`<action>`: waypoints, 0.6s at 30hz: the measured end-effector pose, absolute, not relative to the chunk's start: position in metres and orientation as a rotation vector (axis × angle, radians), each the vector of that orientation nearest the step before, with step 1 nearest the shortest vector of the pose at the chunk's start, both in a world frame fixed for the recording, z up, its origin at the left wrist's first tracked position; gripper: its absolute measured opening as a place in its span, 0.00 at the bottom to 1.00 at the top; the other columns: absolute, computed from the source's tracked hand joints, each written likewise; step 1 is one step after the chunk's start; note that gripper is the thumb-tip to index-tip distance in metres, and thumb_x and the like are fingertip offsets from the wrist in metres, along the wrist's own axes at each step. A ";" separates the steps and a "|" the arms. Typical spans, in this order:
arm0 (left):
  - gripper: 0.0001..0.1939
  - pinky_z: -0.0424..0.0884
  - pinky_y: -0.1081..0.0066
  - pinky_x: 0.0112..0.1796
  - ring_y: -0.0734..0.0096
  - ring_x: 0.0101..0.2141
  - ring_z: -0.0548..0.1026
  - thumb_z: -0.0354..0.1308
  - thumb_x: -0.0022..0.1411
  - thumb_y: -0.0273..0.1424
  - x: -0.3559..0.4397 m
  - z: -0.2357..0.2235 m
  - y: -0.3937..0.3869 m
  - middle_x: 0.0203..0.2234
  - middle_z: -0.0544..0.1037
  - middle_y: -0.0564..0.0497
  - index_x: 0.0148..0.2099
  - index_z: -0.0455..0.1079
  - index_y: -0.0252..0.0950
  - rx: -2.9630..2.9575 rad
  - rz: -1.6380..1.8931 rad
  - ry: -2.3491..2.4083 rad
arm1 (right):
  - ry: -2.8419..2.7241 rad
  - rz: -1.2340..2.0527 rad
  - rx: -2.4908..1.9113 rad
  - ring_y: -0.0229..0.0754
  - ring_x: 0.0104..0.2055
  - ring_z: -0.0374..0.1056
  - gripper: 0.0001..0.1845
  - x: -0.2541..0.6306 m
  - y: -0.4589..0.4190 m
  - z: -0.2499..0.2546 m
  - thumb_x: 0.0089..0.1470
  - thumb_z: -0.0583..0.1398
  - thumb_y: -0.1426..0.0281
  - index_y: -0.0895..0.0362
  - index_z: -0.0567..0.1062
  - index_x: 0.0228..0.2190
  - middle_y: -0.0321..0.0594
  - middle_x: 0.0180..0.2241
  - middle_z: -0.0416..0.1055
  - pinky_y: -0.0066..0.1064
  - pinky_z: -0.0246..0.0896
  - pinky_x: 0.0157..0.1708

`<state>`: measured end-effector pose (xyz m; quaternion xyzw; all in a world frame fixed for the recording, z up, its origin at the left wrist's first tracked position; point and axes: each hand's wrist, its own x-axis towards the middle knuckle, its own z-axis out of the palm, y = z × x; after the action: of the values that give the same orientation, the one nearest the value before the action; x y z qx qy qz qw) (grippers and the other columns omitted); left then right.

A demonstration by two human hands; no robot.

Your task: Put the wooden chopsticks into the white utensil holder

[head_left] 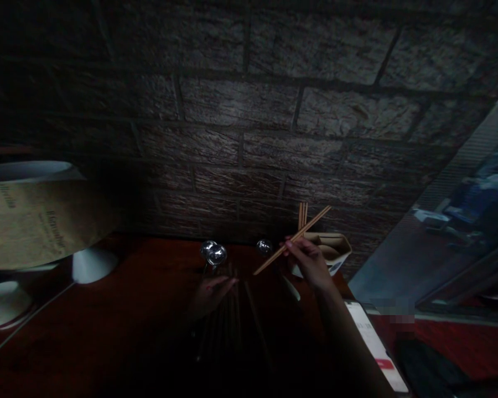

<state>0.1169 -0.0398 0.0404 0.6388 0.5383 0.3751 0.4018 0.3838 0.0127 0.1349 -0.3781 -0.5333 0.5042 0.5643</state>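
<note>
My right hand [309,260] is closed around a pair of wooden chopsticks [313,222], which slant down to the left over the table. Just behind it stands a light-coloured utensil box [340,247] with compartments and a few more chopsticks [302,215] upright in it. My left hand [211,293] lies low over the dark table, fingers stretched to the right, across several thin sticks [236,320] hard to make out in shadow. Beyond those fingers are two shiny metal spoons [216,254]. Another metal spoon [264,246] lies nearer the wall. A small pale utensil [291,288] rests below my right hand.
A brick wall [216,138] rises directly behind the table [149,309]. At left are a lamp with a printed paper shade [37,221], its white base [92,266] and a white cup [4,304]. A lit phone [373,342] lies by my right forearm, near the table's right edge.
</note>
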 end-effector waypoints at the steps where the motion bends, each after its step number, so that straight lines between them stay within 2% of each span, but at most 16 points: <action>1: 0.20 0.71 0.69 0.39 0.61 0.36 0.77 0.51 0.64 0.47 0.116 0.039 -0.039 0.30 0.82 0.51 0.36 0.78 0.40 1.603 0.969 1.391 | -1.247 1.131 -0.874 0.33 0.22 0.62 0.16 0.393 0.021 0.148 0.45 0.69 0.58 0.55 0.79 0.33 0.36 0.26 0.74 0.24 0.53 0.19; 4: 0.17 0.71 0.68 0.38 0.61 0.35 0.77 0.52 0.65 0.44 0.115 0.037 -0.036 0.29 0.81 0.52 0.35 0.77 0.41 1.573 0.988 1.463 | -1.263 0.928 -0.938 0.31 0.19 0.58 0.15 0.421 0.040 0.182 0.45 0.69 0.58 0.56 0.78 0.29 0.35 0.25 0.73 0.24 0.53 0.18; 6: 0.13 0.72 0.69 0.39 0.62 0.37 0.77 0.55 0.65 0.42 0.117 0.039 -0.036 0.32 0.80 0.53 0.34 0.77 0.43 1.568 0.950 1.494 | -1.279 0.790 -0.998 0.31 0.20 0.59 0.15 0.437 0.048 0.195 0.44 0.69 0.58 0.57 0.77 0.27 0.36 0.24 0.72 0.24 0.54 0.18; 8: 0.10 0.73 0.68 0.41 0.62 0.41 0.76 0.55 0.66 0.39 0.119 0.044 -0.038 0.42 0.78 0.51 0.40 0.76 0.42 1.572 0.898 1.509 | -1.288 0.680 -1.055 0.32 0.20 0.59 0.16 0.450 0.052 0.200 0.44 0.69 0.58 0.58 0.76 0.26 0.36 0.22 0.71 0.24 0.55 0.18; 10: 0.12 0.74 0.62 0.44 0.60 0.45 0.74 0.55 0.67 0.37 0.121 0.053 -0.040 0.50 0.74 0.48 0.49 0.72 0.39 1.585 0.871 1.507 | -1.283 0.605 -1.092 0.32 0.19 0.58 0.16 0.460 0.054 0.200 0.44 0.69 0.58 0.58 0.76 0.25 0.36 0.22 0.70 0.24 0.54 0.18; 14: 0.10 0.74 0.65 0.44 0.59 0.48 0.73 0.58 0.65 0.36 0.124 0.070 -0.044 0.52 0.73 0.50 0.48 0.73 0.45 1.620 0.829 1.504 | -1.254 0.523 -1.088 0.32 0.19 0.59 0.16 0.478 0.060 0.195 0.44 0.69 0.60 0.56 0.76 0.32 0.35 0.24 0.73 0.24 0.53 0.17; 15: 0.11 0.74 0.62 0.44 0.60 0.47 0.73 0.56 0.67 0.37 0.125 0.073 -0.045 0.52 0.73 0.48 0.49 0.72 0.44 1.631 0.817 1.503 | -1.266 0.518 -1.092 0.32 0.19 0.59 0.17 0.481 0.062 0.194 0.44 0.69 0.60 0.56 0.76 0.33 0.35 0.24 0.73 0.24 0.53 0.18; 18: 0.12 0.74 0.61 0.45 0.59 0.47 0.74 0.56 0.66 0.37 0.128 0.077 -0.048 0.51 0.73 0.48 0.51 0.71 0.41 1.652 0.784 1.520 | -1.340 0.549 -1.145 0.33 0.19 0.59 0.18 0.488 0.067 0.189 0.42 0.70 0.58 0.56 0.76 0.31 0.36 0.23 0.73 0.25 0.52 0.18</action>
<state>0.1283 -0.0484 0.0771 0.6447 0.5931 0.3062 0.3727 0.4880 0.0670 0.1895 -0.4945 -0.5789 0.2372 0.6034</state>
